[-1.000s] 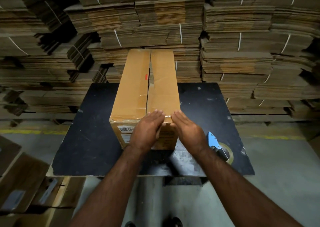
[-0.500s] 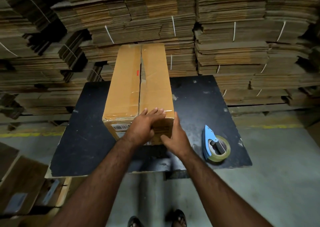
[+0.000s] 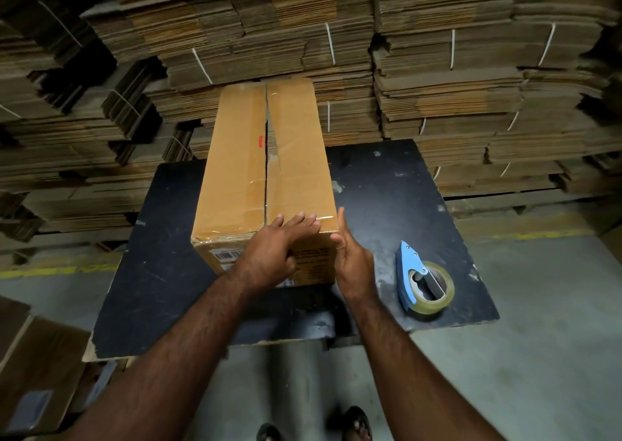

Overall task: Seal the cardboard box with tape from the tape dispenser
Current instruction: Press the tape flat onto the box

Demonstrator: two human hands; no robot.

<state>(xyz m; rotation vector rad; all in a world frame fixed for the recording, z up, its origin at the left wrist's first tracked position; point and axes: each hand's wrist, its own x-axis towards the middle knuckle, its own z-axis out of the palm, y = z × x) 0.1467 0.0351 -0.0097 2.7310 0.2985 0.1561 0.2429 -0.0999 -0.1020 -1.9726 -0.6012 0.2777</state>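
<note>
A long brown cardboard box (image 3: 235,157) lies lengthwise on the black table (image 3: 154,265), its two top flaps meeting at a centre seam with a narrow gap. My left hand (image 3: 272,255) lies flat with straight fingers over the box's near top edge, right of the seam. My right hand (image 3: 351,258) is beside the box's near right corner, fingers straight and upright, apparently touching the side. The blue tape dispenser (image 3: 422,280) with a roll of clear tape rests on the table to the right of my right hand, untouched.
Tall stacks of flattened, strapped cardboard (image 3: 437,70) fill the background behind the table. More boxes (image 3: 37,380) sit on the floor at lower left. My feet in sandals (image 3: 356,423) stand on the grey concrete floor below the table's near edge.
My right hand has slid off the box's top and moved to its right near corner. My left hand shifted right along the near edge. The dispenser came into full view.
</note>
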